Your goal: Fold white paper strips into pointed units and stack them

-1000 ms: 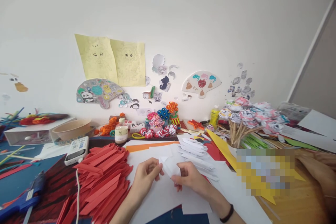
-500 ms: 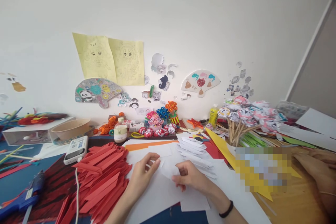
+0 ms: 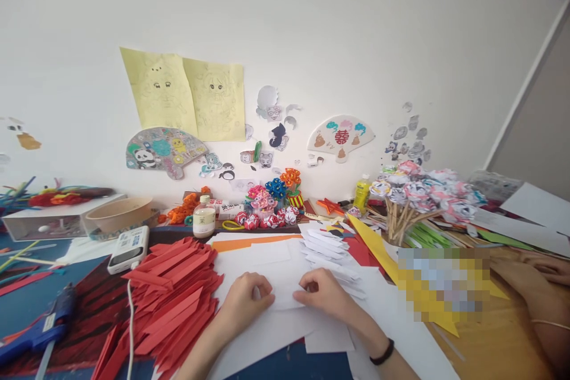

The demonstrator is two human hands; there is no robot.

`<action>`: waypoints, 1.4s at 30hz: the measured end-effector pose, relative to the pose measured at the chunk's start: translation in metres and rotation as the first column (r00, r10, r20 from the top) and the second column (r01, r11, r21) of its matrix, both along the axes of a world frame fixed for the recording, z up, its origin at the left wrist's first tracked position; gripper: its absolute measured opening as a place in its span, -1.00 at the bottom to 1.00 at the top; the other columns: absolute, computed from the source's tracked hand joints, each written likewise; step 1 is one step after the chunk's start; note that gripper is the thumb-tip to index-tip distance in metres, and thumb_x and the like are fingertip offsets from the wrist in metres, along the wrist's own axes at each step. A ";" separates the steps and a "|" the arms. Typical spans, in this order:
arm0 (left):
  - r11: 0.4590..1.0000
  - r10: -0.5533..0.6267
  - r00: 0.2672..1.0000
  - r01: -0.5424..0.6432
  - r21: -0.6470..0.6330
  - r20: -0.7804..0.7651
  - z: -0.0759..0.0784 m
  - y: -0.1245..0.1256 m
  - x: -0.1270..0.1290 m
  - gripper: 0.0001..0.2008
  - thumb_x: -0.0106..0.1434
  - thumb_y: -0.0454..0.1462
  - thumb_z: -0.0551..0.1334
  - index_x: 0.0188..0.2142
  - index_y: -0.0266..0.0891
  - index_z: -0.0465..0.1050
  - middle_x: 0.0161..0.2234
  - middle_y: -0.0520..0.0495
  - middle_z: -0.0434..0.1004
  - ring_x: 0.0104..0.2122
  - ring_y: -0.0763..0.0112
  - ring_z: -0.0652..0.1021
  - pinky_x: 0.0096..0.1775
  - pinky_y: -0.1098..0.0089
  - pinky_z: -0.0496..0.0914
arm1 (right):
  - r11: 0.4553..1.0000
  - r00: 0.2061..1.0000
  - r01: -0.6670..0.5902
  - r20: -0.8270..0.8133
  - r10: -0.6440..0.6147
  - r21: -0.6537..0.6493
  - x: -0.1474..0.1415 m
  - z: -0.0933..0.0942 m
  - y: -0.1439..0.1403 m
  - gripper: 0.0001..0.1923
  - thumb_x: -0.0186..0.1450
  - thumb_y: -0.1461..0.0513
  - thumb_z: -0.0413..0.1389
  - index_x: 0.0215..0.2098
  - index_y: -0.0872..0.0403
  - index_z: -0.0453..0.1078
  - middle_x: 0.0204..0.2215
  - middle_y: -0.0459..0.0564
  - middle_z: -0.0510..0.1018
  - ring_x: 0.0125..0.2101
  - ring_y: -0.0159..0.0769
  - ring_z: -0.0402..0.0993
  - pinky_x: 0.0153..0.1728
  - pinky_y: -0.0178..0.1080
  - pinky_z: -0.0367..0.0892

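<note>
Your left hand point(image 3: 249, 300): fingers curled, thumb and forefinger closed on the near-left end of a small white paper piece point(image 3: 287, 297). Your right hand point(image 3: 324, 292): black band point(image 3: 383, 352) at the wrist, thumb and bent forefinger closed on the opposite end. Paper piece: between your two hands, just above white sheets point(image 3: 267, 335), lying nearly level as a wide band; its folds are too pale against the sheets to tell. Change on record: one second ago the same piece stood tilted, with a pointed corner up beside your left fingertips; half a second ago your left fingers were raised and more open, and they have since come down and curled. Left of your left hand: one heap of red folded strips point(image 3: 178, 303), unchanged; beyond it, one white device point(image 3: 129, 251) with cable, and one blue glue gun point(image 3: 51, 326), farther left. Ahead of your left hand: one bottle point(image 3: 204, 219) with a pale label. Just beyond your right hand: one stack of white folded strips point(image 3: 327, 252), as before. Right of your right hand: yellow paper point(image 3: 371, 243), partly under a pixelated patch; past it, paper flowers point(image 3: 416, 193) on sticks, and, at the far right, another person's forearm point(image 3: 545, 309).
</note>
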State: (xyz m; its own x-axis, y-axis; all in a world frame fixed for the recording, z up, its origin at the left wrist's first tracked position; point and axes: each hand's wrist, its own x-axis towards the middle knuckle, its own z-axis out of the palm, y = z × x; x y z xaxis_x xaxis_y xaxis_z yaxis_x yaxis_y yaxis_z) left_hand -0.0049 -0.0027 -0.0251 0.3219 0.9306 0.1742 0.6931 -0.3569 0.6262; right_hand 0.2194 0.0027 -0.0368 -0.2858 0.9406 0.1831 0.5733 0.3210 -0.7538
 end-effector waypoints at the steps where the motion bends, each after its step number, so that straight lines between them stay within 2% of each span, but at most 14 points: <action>1: 1.000 0.004 1.000 -0.003 0.023 -0.019 0.000 -0.001 0.001 -0.91 0.08 -0.24 0.19 -0.45 -0.18 0.47 -0.44 0.04 0.54 -0.38 0.36 0.44 -0.32 0.42 0.22 | 1.000 1.000 0.008 0.022 -0.008 -0.001 0.000 -0.001 -0.001 -0.79 0.05 0.13 0.21 -0.56 0.12 0.41 -0.62 -0.14 0.39 -0.52 -0.36 0.28 -0.52 -0.36 0.12; 6: 0.999 -0.006 0.999 0.007 0.041 -0.044 0.000 -0.004 0.004 -0.86 0.13 -0.19 0.18 -0.33 -0.12 0.47 -0.34 0.04 0.55 -0.28 0.30 0.45 -0.24 0.37 0.19 | 0.999 0.996 0.047 0.070 -0.049 0.018 -0.003 -0.003 -0.004 -0.84 0.02 0.17 0.24 -0.49 0.11 0.46 -0.57 -0.13 0.43 -0.50 -0.35 0.29 -0.51 -0.36 0.13; 11: 0.999 0.000 0.997 0.004 0.048 -0.074 -0.002 -0.004 0.006 -0.90 0.06 -0.28 0.23 -0.36 -0.14 0.45 -0.36 0.05 0.54 -0.27 0.30 0.44 -0.23 0.36 0.17 | 1.000 1.000 0.011 -0.019 -0.011 0.000 -0.004 0.001 -0.001 -0.87 0.08 0.21 0.22 -0.41 0.10 0.50 -0.59 -0.12 0.44 -0.54 -0.38 0.31 -0.52 -0.37 0.15; 14: 0.999 0.000 0.998 0.003 0.040 -0.071 -0.002 -0.004 0.006 -0.86 0.05 -0.29 0.23 -0.34 -0.13 0.45 -0.35 0.05 0.54 -0.26 0.29 0.44 -0.24 0.37 0.17 | 1.000 0.999 -0.029 -0.040 0.028 -0.012 -0.002 0.001 0.001 -0.83 0.04 0.23 0.26 -0.36 0.09 0.50 -0.57 -0.12 0.45 -0.54 -0.38 0.32 -0.52 -0.37 0.16; 18: 0.999 0.012 0.998 -0.010 0.044 -0.057 -0.002 -0.004 0.006 -0.84 0.04 -0.31 0.25 -0.32 -0.11 0.46 -0.35 0.07 0.54 -0.26 0.29 0.45 -0.23 0.36 0.16 | 0.999 0.999 -0.037 0.011 0.037 0.020 -0.002 0.000 0.000 -0.76 -0.03 0.31 0.29 -0.34 0.05 0.50 -0.50 -0.13 0.46 -0.50 -0.37 0.31 -0.48 -0.36 0.16; 25: 0.999 0.006 0.999 -0.005 0.044 -0.035 -0.002 -0.003 0.005 -0.84 0.04 -0.32 0.25 -0.33 -0.10 0.47 -0.36 0.08 0.55 -0.28 0.31 0.44 -0.25 0.38 0.15 | 0.998 0.998 -0.053 0.029 0.052 0.037 -0.002 0.000 -0.002 -0.74 0.00 0.33 0.27 -0.31 0.02 0.49 -0.49 -0.15 0.45 -0.48 -0.37 0.30 -0.46 -0.35 0.17; 30: 0.999 0.008 1.000 -0.007 0.044 -0.025 -0.004 -0.002 0.005 -0.84 0.03 -0.32 0.26 -0.33 -0.10 0.47 -0.37 0.09 0.54 -0.30 0.32 0.44 -0.24 0.38 0.13 | 0.998 0.999 -0.040 -0.015 0.041 0.043 -0.003 0.000 0.001 -0.85 0.08 0.33 0.19 -0.36 0.06 0.51 -0.51 -0.11 0.48 -0.50 -0.37 0.33 -0.46 -0.35 0.20; 38: 0.999 -0.002 0.998 0.004 0.032 -0.069 -0.001 -0.003 0.006 -0.82 0.04 -0.30 0.24 -0.31 -0.10 0.48 -0.35 0.06 0.55 -0.27 0.29 0.45 -0.23 0.37 0.16 | 0.998 1.000 -0.006 -0.010 0.007 0.057 -0.009 0.004 -0.005 -0.89 0.05 0.37 0.16 -0.46 0.08 0.47 -0.57 -0.12 0.49 -0.55 -0.37 0.34 -0.49 -0.35 0.20; 42: 0.999 -0.005 0.999 0.006 0.034 -0.044 -0.002 -0.001 0.006 -0.84 0.07 -0.29 0.21 -0.32 -0.09 0.49 -0.36 0.07 0.55 -0.34 0.34 0.45 -0.26 0.39 0.17 | 0.996 1.000 -0.009 -0.015 0.010 0.089 -0.009 0.006 -0.006 -0.90 0.06 0.37 0.15 -0.47 0.07 0.46 -0.55 -0.12 0.50 -0.53 -0.36 0.35 -0.48 -0.34 0.21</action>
State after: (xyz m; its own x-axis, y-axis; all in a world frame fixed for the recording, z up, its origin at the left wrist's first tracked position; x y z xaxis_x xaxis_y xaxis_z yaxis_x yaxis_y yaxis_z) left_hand 0.0012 -0.0041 -0.0269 0.3348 0.9227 0.1911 0.7176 -0.3811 0.5829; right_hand 0.2103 -0.0029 -0.0307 -0.2913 0.9176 0.2706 0.5587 0.3928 -0.7305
